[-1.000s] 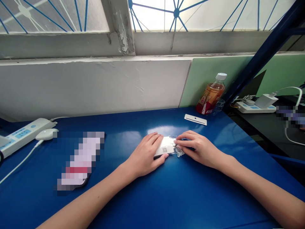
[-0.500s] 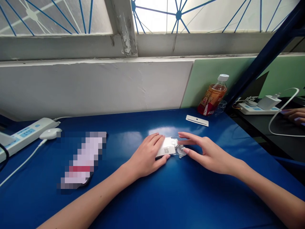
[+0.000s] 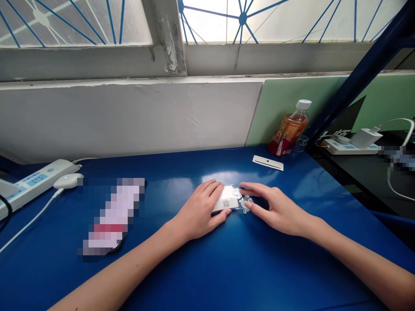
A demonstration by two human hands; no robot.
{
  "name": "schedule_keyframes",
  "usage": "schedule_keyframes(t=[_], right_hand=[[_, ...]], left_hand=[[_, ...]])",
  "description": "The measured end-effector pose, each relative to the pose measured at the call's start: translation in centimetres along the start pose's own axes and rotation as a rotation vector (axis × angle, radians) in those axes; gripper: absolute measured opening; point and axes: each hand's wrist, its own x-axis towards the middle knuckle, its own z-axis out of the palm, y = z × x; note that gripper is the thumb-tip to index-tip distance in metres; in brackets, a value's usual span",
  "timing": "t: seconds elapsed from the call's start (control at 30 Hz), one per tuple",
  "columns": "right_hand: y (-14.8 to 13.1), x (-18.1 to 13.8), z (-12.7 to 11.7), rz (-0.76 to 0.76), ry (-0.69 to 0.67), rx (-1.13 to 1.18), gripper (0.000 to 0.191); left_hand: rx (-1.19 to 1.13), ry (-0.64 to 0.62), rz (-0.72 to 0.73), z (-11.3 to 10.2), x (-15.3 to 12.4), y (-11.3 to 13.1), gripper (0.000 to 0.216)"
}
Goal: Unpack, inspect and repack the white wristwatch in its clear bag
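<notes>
Hands, two. Left hand [image 3: 202, 214]: closed over the left part of the packet, fingers across the top, thumb along the near edge. Right hand [image 3: 272, 207]: partly open, thumb and fingers parted, their tips at the right end of the clear plastic.

White packet [image 3: 229, 198], one: flat on the counter [image 3: 210, 272] between the two hands, printed with one small QR-like square. Clear plastic wrapping [image 3: 244, 204], at the packet's right end, with small pale pieces in or under it; their number cannot be told.

White card strip [image 3: 268, 163], one: lying beyond the right hand, marked with one dark line and one dot.

Bottle [image 3: 288, 134], one: white cap, orange and red label, reddish drink; near the far right corner. Clear plastic piece [image 3: 300, 144], one, just beside the bottle; exact kind unclear.

Phone-shaped device [image 3: 113, 218], one: left of the left hand, its face masked by blocks, one dark edge showing.

Power strips, two: left power strip [image 3: 37, 183], white with blue socket areas, on the same counter; right power strip [image 3: 353, 147], on a separate black surface [image 3: 372, 177].

White plug adapter [image 3: 366, 137], one, on the right power strip. White oval charger [image 3: 68, 181], one, against the left power strip, trailing one white cable [image 3: 32, 231].
</notes>
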Motion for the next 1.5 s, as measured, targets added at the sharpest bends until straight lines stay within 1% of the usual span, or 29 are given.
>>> schedule_keyframes(t=[0.17,0.27,0.33,0.4,0.43,0.53,0.6,0.63,0.73,0.8,0.9,1.03,1.23,1.4,1.5], right_hand=[[0.1,-0.4,0.7,-0.02,-0.074,0.076,0.066],[0.3,-0.4,1.1,-0.063,-0.094,0.084,0.067],[0.4,-0.3,1.1,-0.082,-0.077,0.082,0.065],[0.4,0.0,0.9,-0.081,-0.04,0.085,0.059],[0.4,0.1,0.7,-0.078,-0.005,0.079,0.053],[0.5,0.4,0.0,-0.077,0.157,-0.024,0.034],[0.6,0.5,-0.3,-0.059,0.237,-0.124,0.031],[0.7,0.6,-0.3,-0.039,0.242,-0.152,0.032],[0.8,0.5,-0.3,0.011,0.168,-0.109,0.035],[0.7,0.4,-0.1,-0.01,0.119,-0.042,0.037],[0.5,0.2,0.1,-0.115,0.084,-0.034,0.038],[0.5,0.1,0.5,-0.237,0.033,-0.142,0.04],[1.0,-0.1,1.2,-0.323,0.055,-0.264,0.046],[1.1,0.0,1.4,-0.335,0.046,-0.284,0.043],[0.8,0.0,1.4,-0.324,0.004,-0.29,0.044]], left_hand=[[-0.022,-0.002,-0.003,0.3,-0.2,-0.2,0.053],[0.004,-0.039,-0.008,0.3,-0.2,-0.1,0.055],[0.042,-0.073,-0.009,0.1,-0.1,0.1,0.057],[0.075,-0.109,-0.015,0.0,0.0,0.2,0.06],[0.088,-0.128,-0.02,-0.1,0.1,0.3,0.062],[0.11,-0.185,-0.035,-0.3,0.2,0.3,0.066],[0.107,-0.199,-0.038,-0.4,0.2,0.3,0.066],[0.101,-0.199,-0.039,-0.4,0.2,0.3,0.066],[0.087,-0.197,-0.032,-0.5,0.1,0.2,0.067],[0.091,-0.201,-0.029,-0.5,0.1,0.2,0.068],[0.09,-0.188,-0.023,-0.6,0.0,0.3,0.067],[0.088,-0.184,-0.019,-0.6,0.1,0.3,0.066],[0.078,-0.152,-0.01,-0.5,0.0,0.3,0.064],[0.086,-0.169,-0.012,-0.5,0.1,0.3,0.065],[0.097,-0.191,-0.022,-0.5,0.1,0.4,0.066]])
